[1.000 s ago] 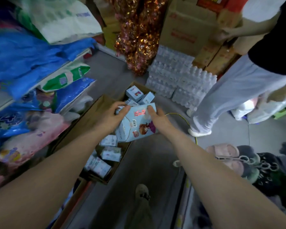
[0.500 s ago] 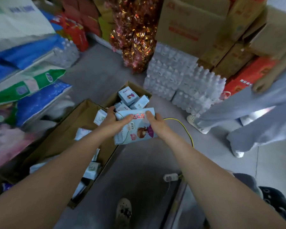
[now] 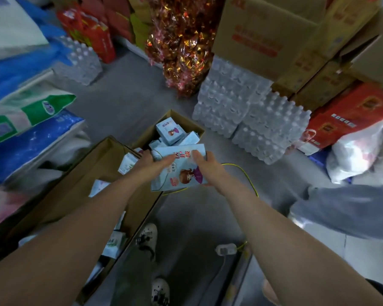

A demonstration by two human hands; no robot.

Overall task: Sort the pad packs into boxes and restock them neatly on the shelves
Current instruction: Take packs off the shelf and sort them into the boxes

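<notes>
At far left, blue and green-and-white plastic bulk bags point(image 3: 29, 129) lie stacked on the shelves, and beside them a long open brown cardboard box point(image 3: 80, 191) on the grey floor holds scattered small white pad packs point(image 3: 126, 163). The left hand point(image 3: 149, 165) and the right hand point(image 3: 205, 167) grip a pale blue pad pack with a cartoon girl point(image 3: 179, 173) by its two sides, thumbs laid on its face, above the near end of a smaller open cardboard box point(image 3: 175, 120) filled with matching blue packs point(image 3: 169, 131). Further right stand shrink-wrapped cases of clear water bottles point(image 3: 252, 115).
</notes>
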